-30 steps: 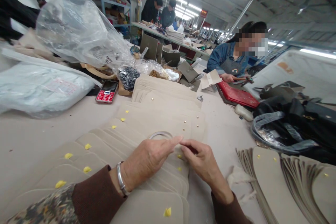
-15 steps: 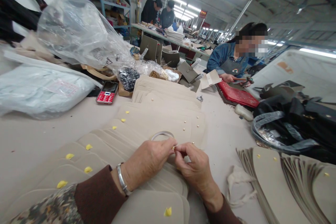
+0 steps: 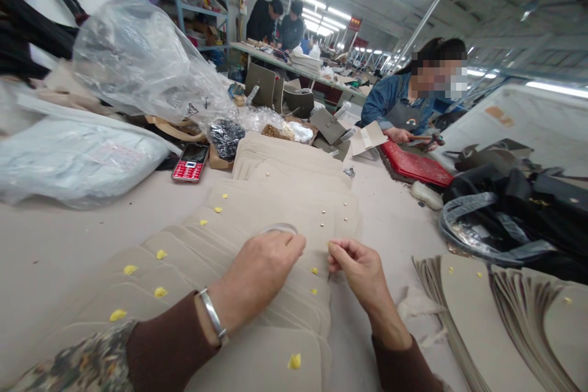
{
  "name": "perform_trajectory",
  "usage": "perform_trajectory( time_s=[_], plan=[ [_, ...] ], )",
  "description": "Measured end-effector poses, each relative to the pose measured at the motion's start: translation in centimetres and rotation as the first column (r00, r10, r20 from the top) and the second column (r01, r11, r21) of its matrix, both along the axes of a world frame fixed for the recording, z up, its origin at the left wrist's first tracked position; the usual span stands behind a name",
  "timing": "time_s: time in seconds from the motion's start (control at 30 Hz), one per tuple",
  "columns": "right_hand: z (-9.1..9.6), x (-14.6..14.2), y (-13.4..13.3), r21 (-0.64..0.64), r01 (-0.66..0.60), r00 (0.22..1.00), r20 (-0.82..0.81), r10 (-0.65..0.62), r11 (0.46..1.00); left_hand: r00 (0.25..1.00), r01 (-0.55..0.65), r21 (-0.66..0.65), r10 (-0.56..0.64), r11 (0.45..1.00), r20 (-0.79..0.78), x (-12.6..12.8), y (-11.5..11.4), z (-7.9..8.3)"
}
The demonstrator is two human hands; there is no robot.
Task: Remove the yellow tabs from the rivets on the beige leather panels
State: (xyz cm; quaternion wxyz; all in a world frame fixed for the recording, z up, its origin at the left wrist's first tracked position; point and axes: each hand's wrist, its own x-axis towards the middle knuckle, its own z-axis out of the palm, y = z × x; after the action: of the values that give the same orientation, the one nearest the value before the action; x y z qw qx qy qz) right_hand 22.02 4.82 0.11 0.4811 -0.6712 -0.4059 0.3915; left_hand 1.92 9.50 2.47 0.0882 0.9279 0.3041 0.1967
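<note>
My left hand (image 3: 260, 272) is closed around a narrow roll of tape (image 3: 281, 228); only its pale upper rim shows above the knuckles. To the right, my right hand (image 3: 356, 266) pinches a small yellow bit of tape (image 3: 329, 244) between thumb and fingertips. A gap separates the two hands. Beneath them lie overlapping beige panels (image 3: 257, 202) with rounded corners, fanned out across the table. Yellow tape pieces (image 3: 294, 361) stick to several of these panels, and small metal studs (image 3: 323, 212) show on the ones farther back.
Another stack of beige panels (image 3: 473, 306) stands at the right, below black bags (image 3: 519, 214). A red phone (image 3: 190, 163) and plastic-wrapped bundles (image 3: 82, 156) lie at the left. Across the table, a co-worker (image 3: 399, 104) holds a hammer-like tool above a red block (image 3: 413, 162).
My hands have come apart: the right moved right with the yellow bit of tape, while the left stayed nearly in place and turned slightly over the roll.
</note>
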Motion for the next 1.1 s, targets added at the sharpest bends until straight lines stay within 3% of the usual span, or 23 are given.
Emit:
perform_trajectory(
  time_s=[0.1,0.2,0.4,0.53,0.67,0.8,0.9,0.97,1.1],
  plan=[
    [-0.8,0.5,0.0,-0.053,-0.030,0.999,0.023,0.031,0.998,0.990,-0.020,-0.004,0.019,1.000,-0.138,0.4,1.4,-0.3],
    [-1.5,0.4,0.1,-0.077,-0.046,0.998,0.040,0.049,0.996,0.984,-0.006,-0.007,0.005,1.000,-0.176,0.9,2.3,-1.2],
    [-1.5,0.9,0.4,-0.119,-0.079,0.997,-0.029,0.076,0.990,0.979,0.059,-0.035,-0.064,0.998,-0.194,0.7,1.8,-1.5],
    [-1.1,1.1,-0.2,-0.180,-0.146,0.989,0.014,0.150,0.973,0.979,0.072,-0.051,-0.080,0.996,-0.187,0.4,1.3,-1.3],
    [-0.8,0.5,-0.7,-0.173,-0.171,0.951,0.226,0.208,0.970,0.981,0.064,-0.074,-0.076,0.995,-0.177,0.4,1.4,-1.4],
    [-0.4,-0.2,-0.5,-0.118,-0.195,0.805,0.548,0.227,0.974,0.982,0.068,-0.083,-0.081,0.994,-0.171,0.3,1.4,-1.4],
    [-0.5,-0.4,-0.2,-0.108,-0.214,0.733,0.639,0.232,0.971,0.981,0.067,-0.090,-0.082,0.994,-0.178,0.3,1.4,-1.5],
    [-0.8,-0.3,-0.3,-0.104,-0.188,0.743,0.635,0.210,0.977,0.981,0.061,-0.088,-0.076,0.994,-0.177,0.3,1.4,-1.6],
    [-1.5,0.4,-1.1,-0.142,-0.113,0.866,0.470,0.167,0.983,0.983,0.069,-0.083,-0.082,0.994,-0.162,0.2,1.5,-1.7]
  ],
)
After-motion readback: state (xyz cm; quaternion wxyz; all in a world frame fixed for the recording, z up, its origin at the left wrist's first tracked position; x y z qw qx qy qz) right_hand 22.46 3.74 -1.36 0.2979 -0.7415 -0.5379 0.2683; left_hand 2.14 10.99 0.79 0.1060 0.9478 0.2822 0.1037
